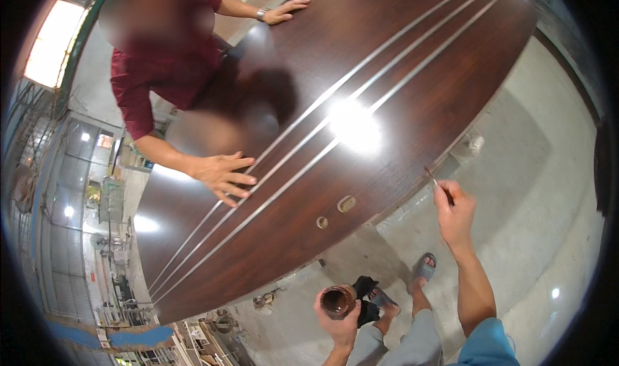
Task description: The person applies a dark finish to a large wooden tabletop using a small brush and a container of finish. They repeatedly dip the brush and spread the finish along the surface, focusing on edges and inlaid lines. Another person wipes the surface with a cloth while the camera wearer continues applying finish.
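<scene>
Wood-grain panel [419,124] lies ahead; the right hand [456,214] pinches a slim brush-like tool [431,176] near the panel's edge, best guided lightly; the left hand [338,330] wraps an open jar [338,315], best kept level.

This looks like a workshop, shown by the concrete floor [541,150] to the right of the broad wooden tabletop [293,214], the wood strips [205,345] piled beyond its lower-left end, and the metal wall [64,263] and bright window [55,44] off to its left.
</scene>
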A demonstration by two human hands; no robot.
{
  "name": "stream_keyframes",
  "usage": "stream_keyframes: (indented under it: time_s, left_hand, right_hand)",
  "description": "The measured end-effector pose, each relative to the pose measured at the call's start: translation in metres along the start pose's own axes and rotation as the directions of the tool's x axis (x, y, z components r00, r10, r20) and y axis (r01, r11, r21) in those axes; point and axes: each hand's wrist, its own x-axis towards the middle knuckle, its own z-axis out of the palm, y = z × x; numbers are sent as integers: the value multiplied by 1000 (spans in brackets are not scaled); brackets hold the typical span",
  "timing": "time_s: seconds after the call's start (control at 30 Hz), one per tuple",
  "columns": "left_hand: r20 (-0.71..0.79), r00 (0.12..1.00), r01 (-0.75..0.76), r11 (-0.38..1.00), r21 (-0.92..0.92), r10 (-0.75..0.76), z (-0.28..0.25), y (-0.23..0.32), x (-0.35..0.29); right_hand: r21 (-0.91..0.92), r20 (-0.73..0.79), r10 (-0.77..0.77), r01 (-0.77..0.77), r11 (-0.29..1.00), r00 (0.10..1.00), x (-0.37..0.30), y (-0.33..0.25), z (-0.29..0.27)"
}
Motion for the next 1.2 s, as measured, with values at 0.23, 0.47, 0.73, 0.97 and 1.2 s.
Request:
stream_keyframes:
  time_s: [0.23,0.47,0.73,0.97,1.2]
  left_hand:
    - [8,997,76,997,3,-76,-3,-5,-2]
    - [-12,995,100,994,50,-100,-5,-14,-4]
    - [10,990,141,988,-64,-140,-5,-19,-9]
    - [-12,990,139,990,-38,-140,-13,-27,-6]
    - [-20,992,126,992,-31,-127,-22,-37,-7]
  right_hand:
    - [27,81,-201,199,980,976,-5,8,5]
    - [19,82,13,-15,1000,997,-6,5,8]
    - [117,122,95,-110,987,988,-28,2,26]
    - [222,219,-178,129,967,959,-39,-11,37]
    - [159,228,-107,71,985,968,-58,-2,50]
